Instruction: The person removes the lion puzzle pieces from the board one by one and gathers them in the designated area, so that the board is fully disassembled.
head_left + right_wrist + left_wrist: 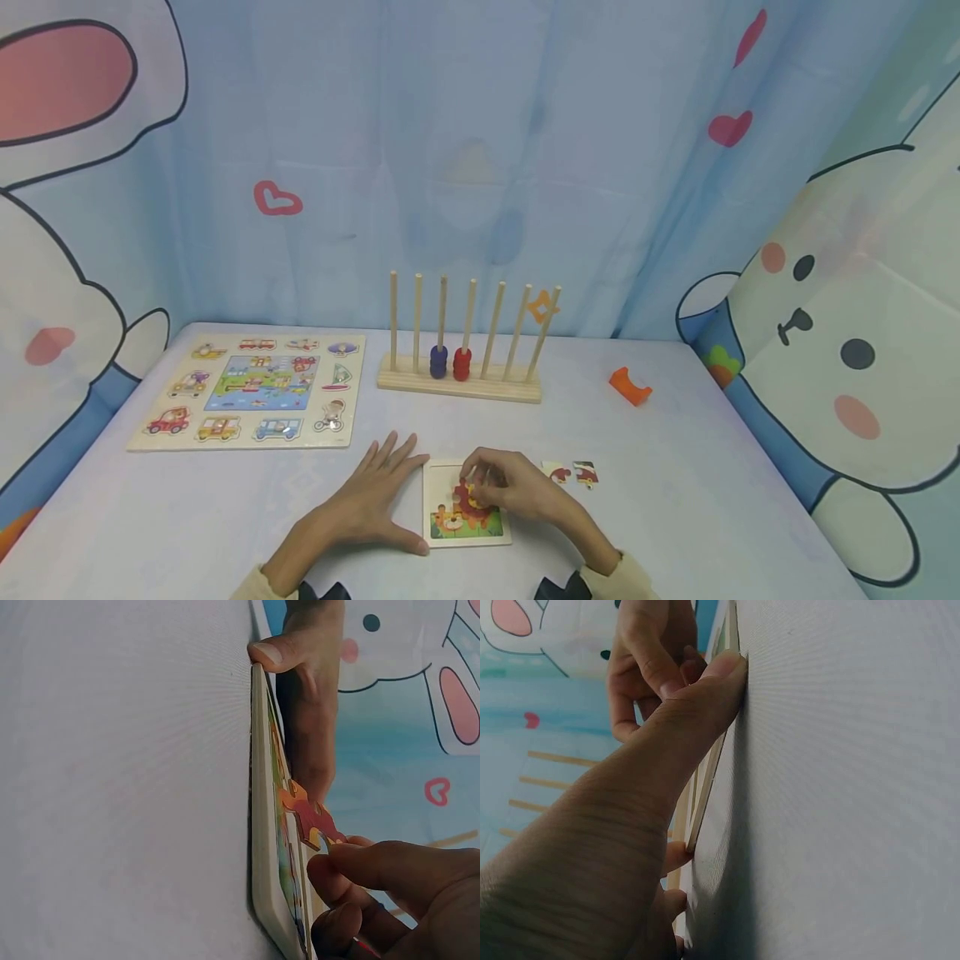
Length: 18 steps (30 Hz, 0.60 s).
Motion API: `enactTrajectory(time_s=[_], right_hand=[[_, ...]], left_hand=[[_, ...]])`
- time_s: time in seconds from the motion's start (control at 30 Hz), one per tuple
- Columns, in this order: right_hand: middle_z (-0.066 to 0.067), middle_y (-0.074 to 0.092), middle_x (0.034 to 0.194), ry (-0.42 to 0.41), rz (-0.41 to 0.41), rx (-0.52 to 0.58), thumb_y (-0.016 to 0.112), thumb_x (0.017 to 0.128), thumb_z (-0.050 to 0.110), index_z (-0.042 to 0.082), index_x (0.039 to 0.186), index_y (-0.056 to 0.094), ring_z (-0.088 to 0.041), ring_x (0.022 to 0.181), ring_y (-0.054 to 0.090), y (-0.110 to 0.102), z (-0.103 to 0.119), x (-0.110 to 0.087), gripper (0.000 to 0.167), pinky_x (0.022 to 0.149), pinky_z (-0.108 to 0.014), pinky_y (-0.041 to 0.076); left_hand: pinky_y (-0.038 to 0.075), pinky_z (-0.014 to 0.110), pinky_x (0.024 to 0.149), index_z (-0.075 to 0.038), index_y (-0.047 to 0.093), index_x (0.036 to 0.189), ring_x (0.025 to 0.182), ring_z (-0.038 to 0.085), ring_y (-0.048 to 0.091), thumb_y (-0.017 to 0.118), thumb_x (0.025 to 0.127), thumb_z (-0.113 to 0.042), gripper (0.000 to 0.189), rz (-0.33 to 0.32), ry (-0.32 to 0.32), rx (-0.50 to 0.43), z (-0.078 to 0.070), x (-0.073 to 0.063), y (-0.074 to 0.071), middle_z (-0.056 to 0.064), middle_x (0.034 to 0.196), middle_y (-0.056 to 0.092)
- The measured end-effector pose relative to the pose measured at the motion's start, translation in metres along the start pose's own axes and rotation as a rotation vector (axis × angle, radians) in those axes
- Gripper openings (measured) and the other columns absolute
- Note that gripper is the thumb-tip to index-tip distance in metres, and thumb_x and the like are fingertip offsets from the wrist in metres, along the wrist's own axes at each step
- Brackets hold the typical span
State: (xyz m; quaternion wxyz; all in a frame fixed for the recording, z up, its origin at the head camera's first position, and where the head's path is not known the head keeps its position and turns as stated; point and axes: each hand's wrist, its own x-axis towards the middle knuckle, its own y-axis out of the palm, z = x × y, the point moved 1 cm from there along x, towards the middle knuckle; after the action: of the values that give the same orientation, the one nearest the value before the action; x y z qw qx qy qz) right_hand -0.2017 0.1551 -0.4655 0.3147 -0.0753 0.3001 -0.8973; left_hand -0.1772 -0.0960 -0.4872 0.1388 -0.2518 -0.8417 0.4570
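A small square jigsaw puzzle board [441, 483] with a pale wooden rim lies at the front of the table. Assembled pieces with a tiger cub [448, 521] and green grass fill its lower part. My right hand [517, 485] pinches a red and yellow jigsaw piece [319, 821] between thumb and fingers, tilted close over the board. Spread flat beside the board's left side is my left hand [375, 500], its thumb [724, 667] against the near left corner and its other fingers reaching toward the far corner. The right fingers hide part of the picture.
Two loose jigsaw pieces, one whitish [557, 472] and one darker [586, 474], lie right of the board. Behind stands a wooden peg rack [459, 387] with purple and red beads. A vehicle puzzle board [187, 408] lies left, an orange arched block [630, 387] right.
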Motion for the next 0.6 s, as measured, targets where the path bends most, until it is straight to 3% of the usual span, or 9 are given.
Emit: enactTrajectory(time_s=[0.33,0.6], right_hand=[[0.000,0.063,0.082,-0.009,-0.011,0.033,0.067,0.090,0.011,0.016,0.106,0.063,-0.007,0.064,0.056,-0.002,-0.001,0.000,0.017,0.055,-0.019,0.047],[-0.002,0.062,0.085,-0.010,-0.082,0.053,0.064,0.092,0.011,0.013,0.109,0.062,-0.012,0.068,0.054,-0.024,-0.007,-0.010,0.017,0.057,-0.022,0.047]], left_hand=[[0.003,0.057,0.118,-0.013,0.036,0.147,0.146,0.041,0.003,0.076,0.060,-0.071,0.112,0.000,0.004,-0.004,0.000,-0.001,-0.001,0.014,0.159,0.017],[0.003,0.058,0.117,-0.012,0.036,0.147,0.146,0.041,0.003,0.076,0.059,-0.070,0.113,-0.007,0.014,-0.006,0.001,0.000,0.000,0.015,0.159,0.017]])
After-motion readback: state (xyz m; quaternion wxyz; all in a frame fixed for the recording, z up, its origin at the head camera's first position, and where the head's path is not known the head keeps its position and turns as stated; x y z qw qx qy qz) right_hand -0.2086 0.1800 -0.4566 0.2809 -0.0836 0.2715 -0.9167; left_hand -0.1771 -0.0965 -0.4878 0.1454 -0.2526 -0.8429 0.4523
